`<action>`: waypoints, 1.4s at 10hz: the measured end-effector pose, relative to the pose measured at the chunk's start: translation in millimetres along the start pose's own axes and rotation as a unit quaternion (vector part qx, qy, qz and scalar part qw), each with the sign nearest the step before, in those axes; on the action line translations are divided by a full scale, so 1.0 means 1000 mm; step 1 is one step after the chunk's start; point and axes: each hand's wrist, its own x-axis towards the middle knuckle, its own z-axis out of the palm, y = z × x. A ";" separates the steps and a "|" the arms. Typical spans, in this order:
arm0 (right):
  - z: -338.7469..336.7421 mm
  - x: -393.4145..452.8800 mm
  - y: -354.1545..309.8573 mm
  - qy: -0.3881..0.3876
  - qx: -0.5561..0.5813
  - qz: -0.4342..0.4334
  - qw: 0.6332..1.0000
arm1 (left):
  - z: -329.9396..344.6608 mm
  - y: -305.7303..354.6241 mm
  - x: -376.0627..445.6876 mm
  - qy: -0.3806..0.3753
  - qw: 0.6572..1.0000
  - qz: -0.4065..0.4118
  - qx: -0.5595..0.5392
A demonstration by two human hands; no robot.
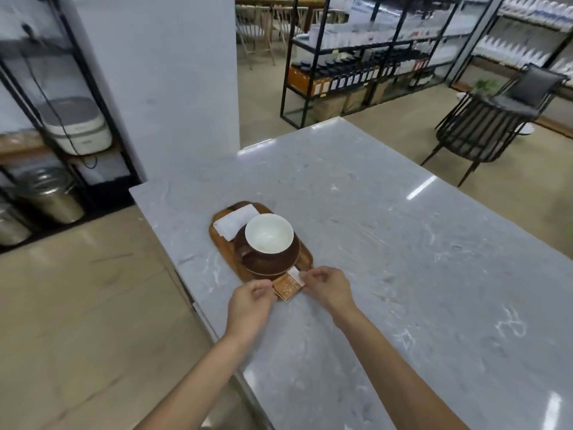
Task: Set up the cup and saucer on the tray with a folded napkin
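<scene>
Cup, brown outside and white inside, sits on brown saucer on the wooden tray, handle toward the left. Folded white napkin lies on the tray's far-left part, its near edge tucked behind the cup rim. Tray sits near the left edge of the grey marble bench, long axis running away from the person and angled a bit.

Small brown packet with pale print sits at the tray's near end, just in front of the saucer; a white tab shows at its far-right corner. Both hands on it. Left hand: fingers curled in, thumb and fingertips pinching the packet's left edge. Right hand: fingers bent, thumb and index pinching the right edge near the white tab. Both hands partly closed in pinch grips, not fists. Cannot tell if the packet is lifted or resting on the tray.

Room: bench to the right and far side of the tray is bare, wide stretch of marble. Left side tight, tray close to the bench edge, floor beyond. Near edge of the bench runs diagonally under the left forearm.

Both forearms bare, reaching forward from bottom of view and converging on the packet; left arm crosses over the bench edge, right arm lies above the bench top. Wrists fairly straight, palms turned inward toward each other.

Beyond: black metal shelving with bottles, dark slatted chair at right, rack with rice cooker at left.
</scene>
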 end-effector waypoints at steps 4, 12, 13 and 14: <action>-0.010 -0.012 0.019 -0.080 -0.114 -0.255 0.957 | 0.012 -0.021 -0.025 0.096 0.912 0.217 0.334; 0.004 -0.010 0.037 0.003 -0.057 -0.298 0.953 | 0.013 -0.034 -0.008 0.132 0.860 0.275 0.409; 0.000 -0.011 0.032 -0.004 -0.049 -0.290 0.956 | 0.006 -0.031 -0.008 0.128 0.853 0.302 0.407; -0.007 -0.013 0.026 -0.007 -0.053 -0.279 0.959 | -0.006 -0.026 -0.008 0.114 0.854 0.339 0.378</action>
